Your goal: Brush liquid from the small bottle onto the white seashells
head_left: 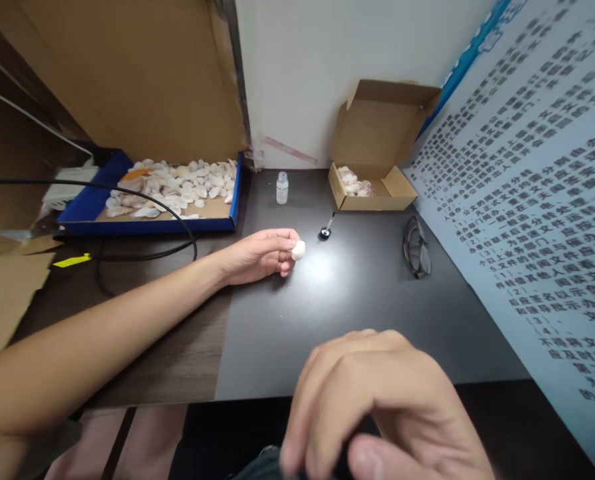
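1. A white ribbed shell (298, 251) is pinched between the thumb and fingertips of the left hand (265, 257), above the left part of the grey mat (277, 333). The other fingers are loosely curled; the shell's gripped end is covered, and whether the mat is touched by the hand cannot be told.
2. The right hand (387, 400) is seen blurred and large over the mat's near edge, cut off by the bottom of the view. Its fingers are bent well over, with the thumb apart beneath them. Something dark is seen in the gap, perhaps held, perhaps only background; how far the grip is closed cannot be told.
3. A small glass bottle (282, 189) is stood upright and uncapped near the mat's far left corner; its label cannot be read.
4. A black cap (324, 233) is set down between the shell and the open carton (377, 203), its thin stem pointed upward.
5. Shells are held in the carton, at the mat's far edge toward the right corner; some are partly hidden by its front wall.
6. Folded glasses (417, 247) are laid by the mat's right edge.
7. Many overlapping shells are spread in the blue tray (152, 227), whose front right corner is crossed by no cable; its front wall is crossed by a black cable (177, 213).
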`<state>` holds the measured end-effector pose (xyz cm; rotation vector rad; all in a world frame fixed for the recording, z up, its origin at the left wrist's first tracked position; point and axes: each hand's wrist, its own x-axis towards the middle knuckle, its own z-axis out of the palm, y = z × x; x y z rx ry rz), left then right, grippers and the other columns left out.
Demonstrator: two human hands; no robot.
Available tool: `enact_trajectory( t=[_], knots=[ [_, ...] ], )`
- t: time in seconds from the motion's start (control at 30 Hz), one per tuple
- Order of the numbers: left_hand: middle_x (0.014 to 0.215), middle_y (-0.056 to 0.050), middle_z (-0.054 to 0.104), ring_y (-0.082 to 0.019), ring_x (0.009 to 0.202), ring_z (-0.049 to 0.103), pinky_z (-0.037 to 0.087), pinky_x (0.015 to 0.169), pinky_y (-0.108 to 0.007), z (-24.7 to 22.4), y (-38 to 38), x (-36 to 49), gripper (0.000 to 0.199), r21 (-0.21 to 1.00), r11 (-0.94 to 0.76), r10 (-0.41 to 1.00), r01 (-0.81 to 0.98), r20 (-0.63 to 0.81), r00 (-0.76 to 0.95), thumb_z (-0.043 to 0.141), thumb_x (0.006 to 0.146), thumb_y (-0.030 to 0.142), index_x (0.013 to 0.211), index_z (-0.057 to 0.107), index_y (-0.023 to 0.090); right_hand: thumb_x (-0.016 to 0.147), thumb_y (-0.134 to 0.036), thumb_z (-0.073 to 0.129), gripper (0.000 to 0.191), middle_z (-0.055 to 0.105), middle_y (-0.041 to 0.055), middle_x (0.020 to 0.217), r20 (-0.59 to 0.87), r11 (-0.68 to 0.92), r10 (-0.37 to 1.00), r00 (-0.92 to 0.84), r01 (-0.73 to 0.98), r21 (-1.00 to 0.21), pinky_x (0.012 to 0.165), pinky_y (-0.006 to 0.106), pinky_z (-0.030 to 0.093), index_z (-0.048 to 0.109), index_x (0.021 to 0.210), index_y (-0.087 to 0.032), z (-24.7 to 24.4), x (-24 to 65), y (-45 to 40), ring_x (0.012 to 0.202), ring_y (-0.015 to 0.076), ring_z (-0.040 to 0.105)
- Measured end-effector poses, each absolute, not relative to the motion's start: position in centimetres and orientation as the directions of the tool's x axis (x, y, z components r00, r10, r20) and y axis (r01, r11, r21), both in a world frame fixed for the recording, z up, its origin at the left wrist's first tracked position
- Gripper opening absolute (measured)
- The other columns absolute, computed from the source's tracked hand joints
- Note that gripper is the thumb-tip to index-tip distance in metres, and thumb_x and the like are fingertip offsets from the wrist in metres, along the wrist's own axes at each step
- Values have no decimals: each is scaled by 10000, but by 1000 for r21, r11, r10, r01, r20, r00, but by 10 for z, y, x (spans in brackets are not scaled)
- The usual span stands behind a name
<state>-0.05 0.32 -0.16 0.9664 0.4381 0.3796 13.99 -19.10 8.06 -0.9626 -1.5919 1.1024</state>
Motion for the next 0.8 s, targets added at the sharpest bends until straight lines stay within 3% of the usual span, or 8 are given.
enact_trajectory(
  t=[0.03,0.1,0.17,0.23,0.37,0.43,0.6,0.8],
  knots=[
    [730,-13,586,-79,583,516,444,567,-208,-2,3,-1,154,847,519,493,-117,-185,850,708,812,246,813,611,127,946,-329,504,250,694,6,680,275,316,931,-239,153,-936,580,262,525,636,765,-217,81,149,-183,599,145,649],
    [731,-13,579,-84,593,518,443,577,-214,-2,3,-1,130,839,529,493,-130,-179,851,682,831,238,822,607,132,893,-248,537,192,688,14,689,227,223,972,-54,498,-838,593,286,504,620,722,-222,78,174,-161,638,174,647],
    [725,-12,569,-91,597,517,438,577,-220,-2,3,-1,113,825,546,501,-149,-179,847,661,841,229,820,599,137,877,-274,540,173,663,16,682,187,57,977,104,715,-697,598,294,483,584,718,-221,69,201,-135,633,181,627],
    [711,-7,551,-94,594,510,427,568,-221,-1,3,0,104,806,569,514,-166,-190,837,650,843,219,809,590,141,847,-334,589,123,693,33,782,114,-56,982,147,819,-571,609,299,472,606,863,-213,55,221,-109,657,187,634],
    [705,3,516,-91,572,482,402,546,-220,2,2,1,100,766,610,543,-202,-218,811,613,856,205,785,580,142,813,-453,650,398,705,69,968,21,-76,996,92,918,-390,628,313,443,596,1116,-201,28,233,-65,725,208,644],
    [698,5,499,-90,551,456,392,534,-226,3,2,1,119,748,625,556,-222,-227,800,593,857,202,757,572,142,803,-473,663,417,703,69,972,28,-47,998,61,929,-368,649,311,430,601,1115,-202,20,230,-50,795,227,650],
    [668,14,453,-94,536,418,386,530,-235,1,4,2,158,708,660,548,-252,-225,806,550,867,199,718,548,147,816,-324,632,145,673,37,867,46,69,997,-56,928,-366,667,287,414,646,899,-206,17,222,-31,765,190,616],
    [681,20,443,-93,541,416,384,534,-236,2,5,2,165,702,665,558,-256,-239,795,558,873,211,720,530,157,819,-263,611,94,698,10,786,90,122,992,-86,819,-561,637,280,456,621,898,-213,22,217,-39,659,162,620]
  ],
)
